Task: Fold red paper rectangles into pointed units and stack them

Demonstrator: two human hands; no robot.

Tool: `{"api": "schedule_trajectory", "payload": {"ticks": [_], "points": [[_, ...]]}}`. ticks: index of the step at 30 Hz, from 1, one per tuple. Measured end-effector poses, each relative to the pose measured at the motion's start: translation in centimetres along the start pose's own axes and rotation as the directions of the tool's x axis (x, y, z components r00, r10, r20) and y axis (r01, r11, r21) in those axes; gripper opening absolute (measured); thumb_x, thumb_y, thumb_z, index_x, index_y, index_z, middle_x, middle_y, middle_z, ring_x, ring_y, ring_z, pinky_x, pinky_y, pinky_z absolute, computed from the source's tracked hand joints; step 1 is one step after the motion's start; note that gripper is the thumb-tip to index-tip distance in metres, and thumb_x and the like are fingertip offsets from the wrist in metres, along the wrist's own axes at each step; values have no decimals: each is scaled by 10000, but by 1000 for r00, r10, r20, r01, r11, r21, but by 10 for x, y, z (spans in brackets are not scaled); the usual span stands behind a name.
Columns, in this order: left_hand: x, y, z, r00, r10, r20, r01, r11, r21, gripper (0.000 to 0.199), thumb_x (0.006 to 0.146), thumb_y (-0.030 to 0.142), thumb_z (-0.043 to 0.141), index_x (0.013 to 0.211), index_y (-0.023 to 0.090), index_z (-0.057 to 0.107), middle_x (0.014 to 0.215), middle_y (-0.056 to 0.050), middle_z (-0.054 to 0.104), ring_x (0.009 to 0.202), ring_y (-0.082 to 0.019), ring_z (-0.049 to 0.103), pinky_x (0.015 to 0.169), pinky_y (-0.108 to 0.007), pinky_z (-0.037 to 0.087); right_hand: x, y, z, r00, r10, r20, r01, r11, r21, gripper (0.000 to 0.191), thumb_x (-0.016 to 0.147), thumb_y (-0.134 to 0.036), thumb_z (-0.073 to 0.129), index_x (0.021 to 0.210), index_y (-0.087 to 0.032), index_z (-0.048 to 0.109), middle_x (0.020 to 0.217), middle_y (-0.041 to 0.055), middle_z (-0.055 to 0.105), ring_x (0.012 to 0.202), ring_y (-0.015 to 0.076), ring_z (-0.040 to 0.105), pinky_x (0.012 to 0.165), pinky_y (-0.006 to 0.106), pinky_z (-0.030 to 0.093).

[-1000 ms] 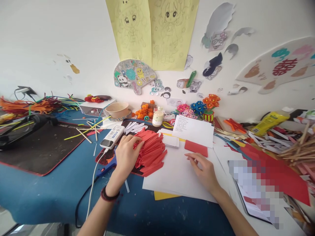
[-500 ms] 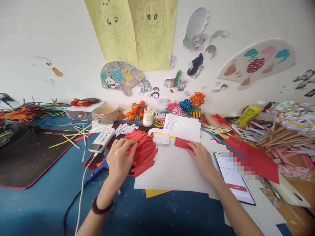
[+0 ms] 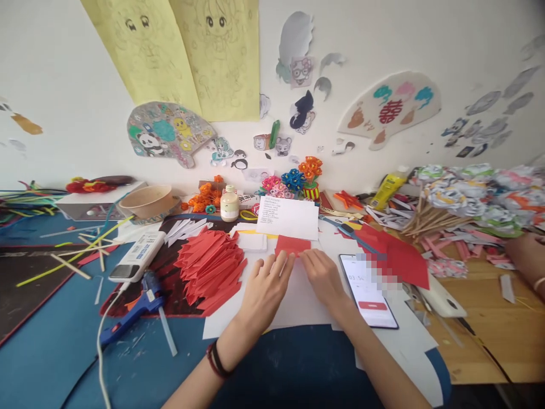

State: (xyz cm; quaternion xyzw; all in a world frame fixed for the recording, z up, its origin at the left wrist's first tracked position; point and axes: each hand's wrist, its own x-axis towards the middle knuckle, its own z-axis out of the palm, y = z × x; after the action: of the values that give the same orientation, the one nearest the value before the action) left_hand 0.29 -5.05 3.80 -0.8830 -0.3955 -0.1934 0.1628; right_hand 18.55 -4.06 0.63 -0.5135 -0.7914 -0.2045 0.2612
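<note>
A small piece of red paper lies over white sheets in front of me. At its near edge, my left hand and my right hand come almost together. Both hands have their fingers closed on that edge, and the fingertips hide part of it. To the left of my left hand is a thick pile of folded red paper strips. A stack of small white paper pieces sits just beyond my left fingers. Behind the red paper leans a handwritten note.
A phone lies right of my right wrist, near larger red paper. On the left are a blue glue gun, a white power bank and a beige bowl. A glue bottle stands behind. Another person's hand shows at far right.
My left hand has moved right from the red strip pile to the red paper's near edge. My right hand has shifted to that edge too. The view has turned rightward, bringing another person's hand into sight.
</note>
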Motion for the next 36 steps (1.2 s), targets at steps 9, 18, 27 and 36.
{"api": "schedule_trajectory", "payload": {"ticks": [9, 18, 27, 36], "points": [[-22, -6, 25, 975, 219, 24, -219, 976, -11, 211, 902, 34, 423, 950, 131, 604, 850, -68, 659, 874, -197, 612, 946, -399, 410, -36, -22, -10, 989, -127, 80, 121, 989, 81, 274, 924, -35, 412, 860, -164, 646, 915, 109, 666, 917, 240, 595, 758, 388, 504], [-36, -2, 19, 972, 229, 60, -220, 967, -126, 250, 927, 47, 351, 845, 155, 561, 732, -41, 571, 682, -177, 529, 740, -352, 428, -48, -37, -26, 997, 45, 57, -60, 957, 283, 317, 910, -2, 387, 854, -159, 656, 741, 72, 645, 744, 213, 590, 642, 348, 475], [-34, -5, 22, 991, -19, 135, 58, 955, -290, 284, 940, 89, 354, 1102, 183, 568, 956, -71, 630, 786, -194, 563, 696, -337, 449, -37, -18, -10, 907, 310, 286, -418, 758, 501, 108, 900, -202, 564, 949, -226, 658, 868, 30, 694, 770, 204, 649, 697, 341, 525], [-57, 12, 20, 970, 240, 33, -242, 967, 80, 410, 931, 62, 316, 1273, 92, 541, 1277, -110, 593, 1159, -259, 548, 992, -405, 409, -27, -14, -2, 925, 271, 267, -361, 845, 395, 118, 885, -197, 585, 791, -225, 651, 801, 27, 665, 787, 212, 620, 670, 345, 530]]}}
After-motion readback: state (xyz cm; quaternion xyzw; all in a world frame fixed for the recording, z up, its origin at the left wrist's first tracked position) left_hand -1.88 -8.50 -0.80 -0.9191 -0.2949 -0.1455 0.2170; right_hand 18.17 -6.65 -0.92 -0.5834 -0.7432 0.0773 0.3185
